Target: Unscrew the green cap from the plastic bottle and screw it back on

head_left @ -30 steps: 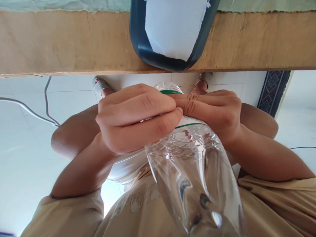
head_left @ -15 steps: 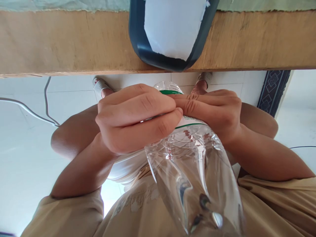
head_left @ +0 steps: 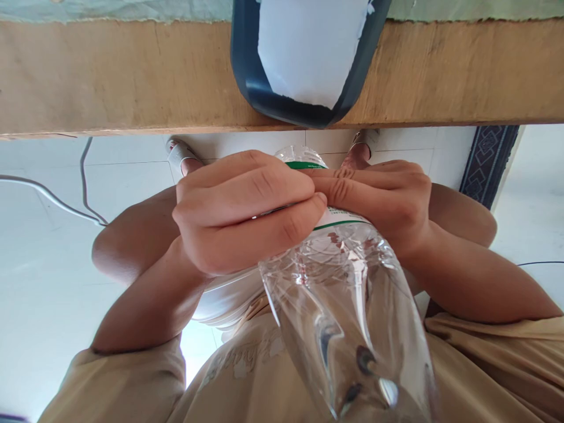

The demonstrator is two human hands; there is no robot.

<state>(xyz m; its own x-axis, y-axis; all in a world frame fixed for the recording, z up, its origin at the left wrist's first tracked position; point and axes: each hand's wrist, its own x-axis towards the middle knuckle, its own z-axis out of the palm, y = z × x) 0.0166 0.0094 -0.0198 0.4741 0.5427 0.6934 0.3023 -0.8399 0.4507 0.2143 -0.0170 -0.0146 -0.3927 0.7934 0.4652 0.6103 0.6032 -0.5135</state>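
Observation:
A clear plastic bottle (head_left: 348, 311) with a green and white label runs from close under the camera out to my hands, above my lap. My left hand (head_left: 242, 208) wraps its fingers around the bottle at the label from the left. My right hand (head_left: 379, 197) grips the same band from the right, its fingertips meeting those of the left. A thin shiny edge shows under my left fingers; what it is cannot be told. The bottle's far end (head_left: 299, 155) pokes out beyond my hands.
A wooden table edge (head_left: 132, 76) crosses the top, with a dark blue tray (head_left: 247, 76) holding white paper (head_left: 308, 47) overhanging it. Below are a white tiled floor, cables (head_left: 83, 200) at left, a dark patterned mat (head_left: 489, 158) at right, my knees and sandalled feet.

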